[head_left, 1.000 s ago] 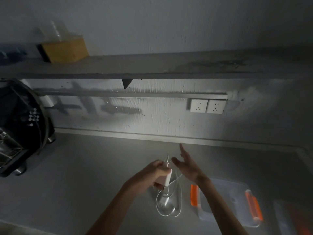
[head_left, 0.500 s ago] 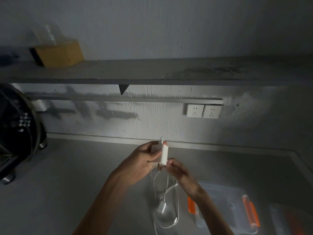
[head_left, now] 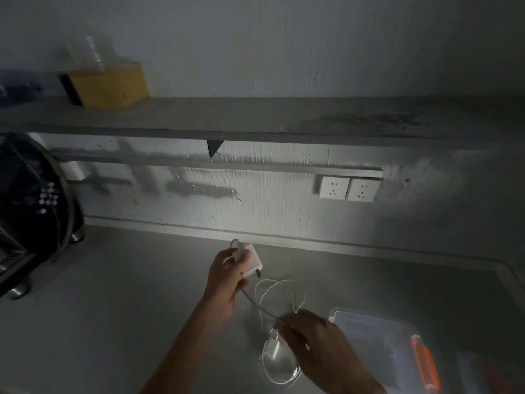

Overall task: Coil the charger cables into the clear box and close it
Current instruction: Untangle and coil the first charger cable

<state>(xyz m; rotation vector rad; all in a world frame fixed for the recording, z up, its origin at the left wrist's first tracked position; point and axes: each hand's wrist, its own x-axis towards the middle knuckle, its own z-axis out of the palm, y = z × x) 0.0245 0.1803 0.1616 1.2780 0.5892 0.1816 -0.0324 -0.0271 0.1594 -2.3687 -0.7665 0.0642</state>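
Head view — left hand [head_left: 225, 280] grips white charger [head_left: 252, 260], right hand [head_left: 312, 348] pinches its taut cable [head_left: 260, 305].

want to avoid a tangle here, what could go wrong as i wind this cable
The cable stretched between the left hand and right hand runs over loose loops lying by a second charger on the counter; winding may well snag and drag it.
The charger in the left hand has bare prongs that could catch a loop.
The clear box sits close beside the right forearm, so a wide sweep might knock it.
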